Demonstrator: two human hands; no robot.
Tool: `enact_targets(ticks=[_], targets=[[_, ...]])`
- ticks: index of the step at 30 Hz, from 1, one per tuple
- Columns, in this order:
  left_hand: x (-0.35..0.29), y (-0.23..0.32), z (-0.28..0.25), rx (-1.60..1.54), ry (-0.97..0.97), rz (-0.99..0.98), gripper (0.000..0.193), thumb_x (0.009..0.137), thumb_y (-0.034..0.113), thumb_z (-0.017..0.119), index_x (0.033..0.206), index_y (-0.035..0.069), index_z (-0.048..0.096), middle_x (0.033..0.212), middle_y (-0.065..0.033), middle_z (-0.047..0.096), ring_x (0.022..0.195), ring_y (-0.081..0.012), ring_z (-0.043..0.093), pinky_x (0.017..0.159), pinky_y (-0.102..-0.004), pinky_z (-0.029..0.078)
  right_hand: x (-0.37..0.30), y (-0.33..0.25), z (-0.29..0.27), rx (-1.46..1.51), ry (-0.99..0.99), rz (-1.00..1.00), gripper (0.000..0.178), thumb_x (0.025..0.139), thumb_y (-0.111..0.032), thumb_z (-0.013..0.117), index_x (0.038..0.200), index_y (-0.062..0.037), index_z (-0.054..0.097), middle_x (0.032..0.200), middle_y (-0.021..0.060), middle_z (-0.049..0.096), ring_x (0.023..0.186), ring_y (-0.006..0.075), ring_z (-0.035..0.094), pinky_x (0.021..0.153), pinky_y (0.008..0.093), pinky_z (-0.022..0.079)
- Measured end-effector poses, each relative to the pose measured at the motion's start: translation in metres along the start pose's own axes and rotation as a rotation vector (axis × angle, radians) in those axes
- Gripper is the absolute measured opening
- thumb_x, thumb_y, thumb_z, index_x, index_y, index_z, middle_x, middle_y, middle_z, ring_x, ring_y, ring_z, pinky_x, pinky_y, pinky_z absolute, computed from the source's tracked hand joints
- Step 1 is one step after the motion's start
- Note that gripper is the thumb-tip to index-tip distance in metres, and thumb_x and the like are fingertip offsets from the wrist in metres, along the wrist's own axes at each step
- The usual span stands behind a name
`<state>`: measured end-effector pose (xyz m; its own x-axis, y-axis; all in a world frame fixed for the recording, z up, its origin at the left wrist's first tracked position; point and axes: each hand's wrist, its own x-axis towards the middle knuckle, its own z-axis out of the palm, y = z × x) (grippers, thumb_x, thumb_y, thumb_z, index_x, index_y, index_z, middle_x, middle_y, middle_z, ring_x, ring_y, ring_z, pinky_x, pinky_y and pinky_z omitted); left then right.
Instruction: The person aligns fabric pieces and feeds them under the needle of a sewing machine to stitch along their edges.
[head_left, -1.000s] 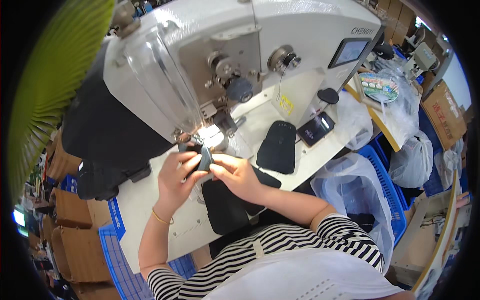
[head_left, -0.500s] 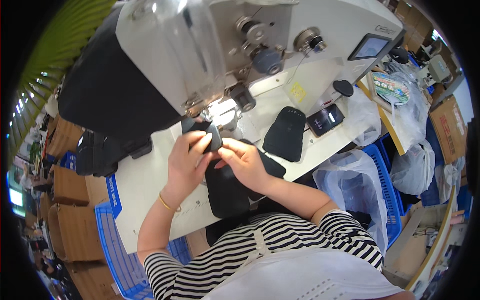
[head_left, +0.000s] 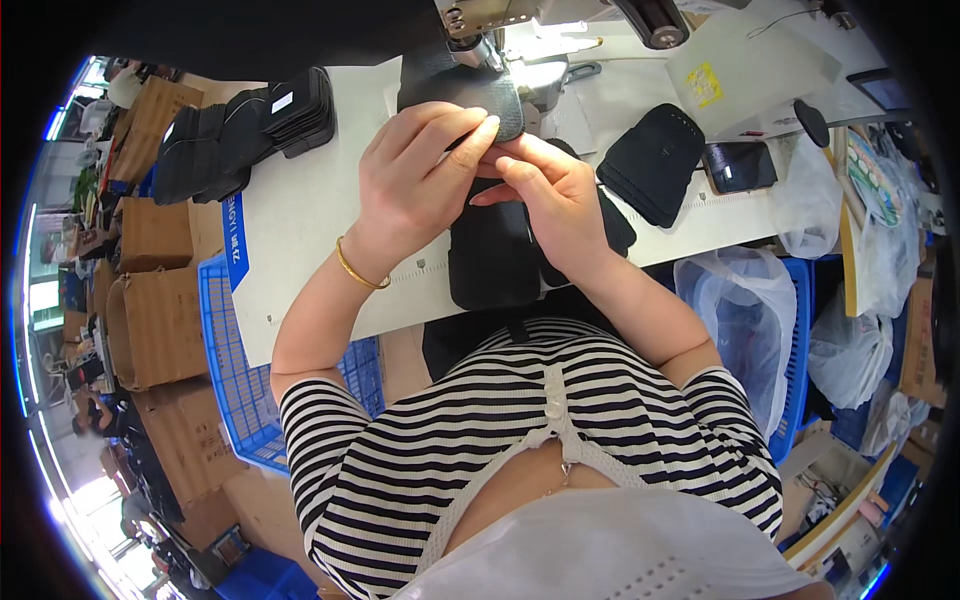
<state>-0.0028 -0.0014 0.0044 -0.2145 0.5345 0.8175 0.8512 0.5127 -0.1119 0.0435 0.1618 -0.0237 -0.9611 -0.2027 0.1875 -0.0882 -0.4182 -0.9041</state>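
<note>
A black fabric piece (head_left: 432,82) with a rounded edge lies under the presser foot (head_left: 478,52) of a sewing machine. My left hand (head_left: 415,185) presses on its near edge, thumb and fingers pinched together. From the right, my right hand (head_left: 560,200) pinches the near corner of that piece, its fingertips close to the left ones. Below both hands, more black fabric pieces (head_left: 492,258) lie at the table's front edge, partly covered by my right hand. The needle point itself is too small to make out.
On the white table (head_left: 330,215), a stack of black pieces (head_left: 652,165) lies to the right beside a phone (head_left: 740,167). More black stacks (head_left: 298,112) stand at the left edge. Blue baskets (head_left: 240,370) flank the table, the right one holding a clear plastic bag (head_left: 740,330).
The view has tipped downward, so the machine sits higher in the picture. More of the black piece now shows left of the presser foot. Both hands keep their pinch on it.
</note>
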Motion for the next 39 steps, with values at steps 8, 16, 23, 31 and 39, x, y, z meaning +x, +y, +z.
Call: enact_targets(ticks=[8,16,23,31,39], targets=[[0.001,-0.003,-0.003,0.065,-0.039,0.075,0.034,0.065,0.007,0.067,0.098,0.001,0.072,0.099,-0.0073,0.068,0.089,-0.0216,0.066,0.071,-0.0317,0.057,-0.002,0.002,0.007,0.103,0.003,-0.021,0.03,0.099,-0.006,0.046,0.125,0.0041,0.059,0.116,0.0098,0.066,0.106,0.017,0.065,0.08,0.0294,0.059],[0.006,-0.012,-0.007,0.065,-0.08,0.132,0.035,0.065,0.009,0.066,0.099,0.001,0.072,0.1,-0.0076,0.068,0.09,-0.0214,0.066,0.072,-0.0316,0.057,0.002,-0.003,0.009,0.124,-0.034,-0.009,0.037,0.098,-0.004,0.046,0.132,0.0082,0.052,0.123,0.0144,0.062,0.109,0.0204,0.063,0.084,0.0344,0.058],[0.01,-0.018,-0.003,0.097,-0.08,0.15,0.032,0.066,0.009,0.066,0.097,0.001,0.072,0.099,-0.0073,0.068,0.091,-0.0211,0.066,0.072,-0.0312,0.057,0.01,-0.001,0.008,0.202,-0.008,-0.005,0.037,0.094,0.001,0.041,0.126,0.0063,0.057,0.122,0.0134,0.064,0.11,0.0202,0.064,0.08,0.0308,0.059],[0.013,-0.024,0.004,0.139,-0.058,0.15,0.033,0.065,0.009,0.068,0.097,0.001,0.07,0.1,-0.0074,0.067,0.09,-0.0213,0.066,0.071,-0.0323,0.057,0.022,0.003,0.006,0.199,0.018,0.005,0.038,0.093,0.004,0.04,0.128,0.0062,0.055,0.125,0.0136,0.063,0.111,0.0203,0.063,0.078,0.0294,0.059],[0.017,-0.029,0.009,0.192,-0.04,0.149,0.034,0.062,0.009,0.068,0.095,0.001,0.068,0.097,-0.0069,0.066,0.086,-0.0211,0.065,0.068,-0.0317,0.056,0.025,0.002,0.01,0.205,0.022,-0.002,0.044,0.093,0.005,0.042,0.137,0.0049,0.049,0.13,0.0137,0.059,0.114,0.0195,0.061,0.077,0.0279,0.058]])
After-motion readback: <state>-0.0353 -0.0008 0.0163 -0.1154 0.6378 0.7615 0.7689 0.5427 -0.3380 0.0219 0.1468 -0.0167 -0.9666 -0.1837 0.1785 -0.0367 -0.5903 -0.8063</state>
